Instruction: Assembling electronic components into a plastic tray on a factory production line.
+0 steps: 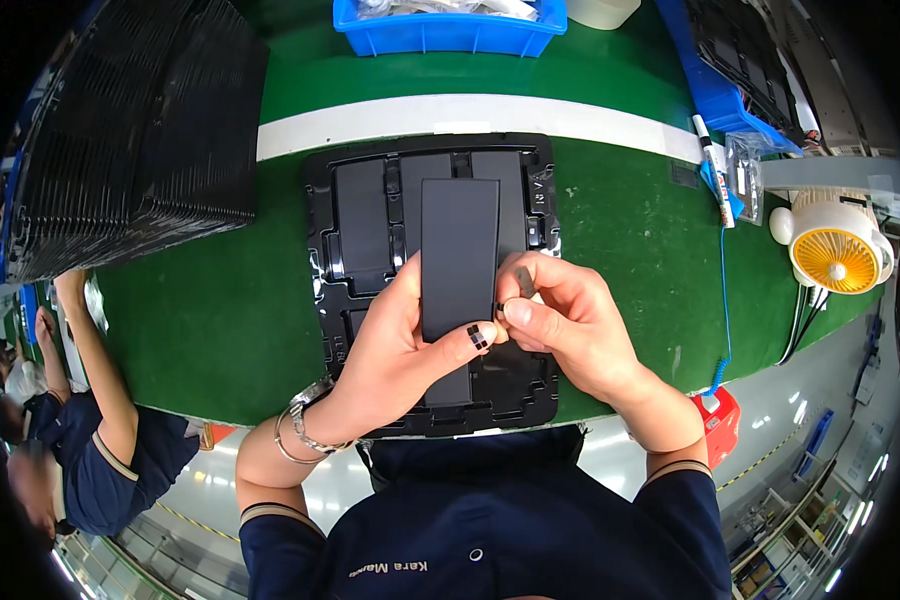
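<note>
Head view: the person's left hand is gripping a black slab above the black tray, likely steadying it while the right hand is pinching a small dark piece.

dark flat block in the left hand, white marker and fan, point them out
dark flat block [460, 255], head view: middle of its broad face
white marker [714, 171], head view: middle of its barrel
fan [836, 260], head view: its yellow front grille

From where I stand, the compartment tray looks like glossy plastic; over it, the rectangular slab is smooth, matt. Left of the tray, stacked trays shine like plastic.
</note>
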### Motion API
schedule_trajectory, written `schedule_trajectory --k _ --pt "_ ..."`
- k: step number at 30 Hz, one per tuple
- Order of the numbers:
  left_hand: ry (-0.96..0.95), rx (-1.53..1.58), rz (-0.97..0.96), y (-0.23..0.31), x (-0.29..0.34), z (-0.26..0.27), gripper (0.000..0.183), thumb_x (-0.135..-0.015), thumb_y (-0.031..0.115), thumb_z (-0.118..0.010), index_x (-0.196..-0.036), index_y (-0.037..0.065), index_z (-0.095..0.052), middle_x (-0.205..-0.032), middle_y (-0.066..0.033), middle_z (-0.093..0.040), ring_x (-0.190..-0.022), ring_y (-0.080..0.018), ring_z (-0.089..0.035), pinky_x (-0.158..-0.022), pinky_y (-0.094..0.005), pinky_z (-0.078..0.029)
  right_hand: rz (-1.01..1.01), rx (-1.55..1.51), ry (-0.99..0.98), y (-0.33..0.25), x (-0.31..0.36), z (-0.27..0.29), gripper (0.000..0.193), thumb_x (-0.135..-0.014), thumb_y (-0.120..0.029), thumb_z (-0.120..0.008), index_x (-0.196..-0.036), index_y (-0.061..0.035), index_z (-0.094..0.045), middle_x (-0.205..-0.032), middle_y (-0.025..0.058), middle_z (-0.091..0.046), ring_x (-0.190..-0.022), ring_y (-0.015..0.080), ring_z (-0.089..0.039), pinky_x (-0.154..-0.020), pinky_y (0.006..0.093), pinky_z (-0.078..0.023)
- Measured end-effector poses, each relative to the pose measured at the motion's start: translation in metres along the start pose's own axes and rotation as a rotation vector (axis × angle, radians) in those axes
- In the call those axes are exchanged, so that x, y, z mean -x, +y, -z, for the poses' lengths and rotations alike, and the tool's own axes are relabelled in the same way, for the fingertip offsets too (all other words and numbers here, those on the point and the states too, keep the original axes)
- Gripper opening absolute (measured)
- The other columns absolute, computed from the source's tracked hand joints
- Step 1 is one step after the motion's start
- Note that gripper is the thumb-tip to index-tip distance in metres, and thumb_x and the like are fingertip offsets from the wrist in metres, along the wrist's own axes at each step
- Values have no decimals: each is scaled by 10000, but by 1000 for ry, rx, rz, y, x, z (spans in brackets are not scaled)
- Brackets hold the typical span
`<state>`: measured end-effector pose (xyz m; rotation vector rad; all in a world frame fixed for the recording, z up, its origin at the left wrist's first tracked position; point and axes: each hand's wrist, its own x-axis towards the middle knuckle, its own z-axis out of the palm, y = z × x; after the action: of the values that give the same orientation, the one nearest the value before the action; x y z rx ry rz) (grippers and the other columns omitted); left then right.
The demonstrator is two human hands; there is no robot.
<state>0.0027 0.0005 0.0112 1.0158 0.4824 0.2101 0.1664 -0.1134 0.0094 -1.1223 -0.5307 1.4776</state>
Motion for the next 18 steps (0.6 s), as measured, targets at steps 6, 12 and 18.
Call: schedule_trajectory --k 6,12,18 --pt "44 -74 -67 -5 0 0 454 -938 30 -615 -1326 -7 -382 -1060 -44 -593 -978 -89 -601 -888 -266 -496 31 195 47 -10 0 5 160 -978 -183 -602 -952 -26 -584 -861 -24 -590 -744 37 -469 -662 213 -399" --pt "56 -89 -109 -4 -2 3 491 -957 50 -597 -1373 -11 -342 -1064 -66 -596 -960 -104 -601 -866 -282 -507 460 1546 734 -21 -19 41 193 -856 -76 -662 -1032 -15 -611 -989 119 -602 -906 260 -598 -800 335 -477" --pt "100 -42 -98 -8 -2 -1 466 -971 86 -584 -1351 -7 -332 -1046 -72 -577 -939 -110 -584 -826 -283 -514 580 1017 319 -11 -10 14 108 -862 -62 -653 -945 -11 -605 -1011 113 -569 -958 270 -568 -841 357 -455"
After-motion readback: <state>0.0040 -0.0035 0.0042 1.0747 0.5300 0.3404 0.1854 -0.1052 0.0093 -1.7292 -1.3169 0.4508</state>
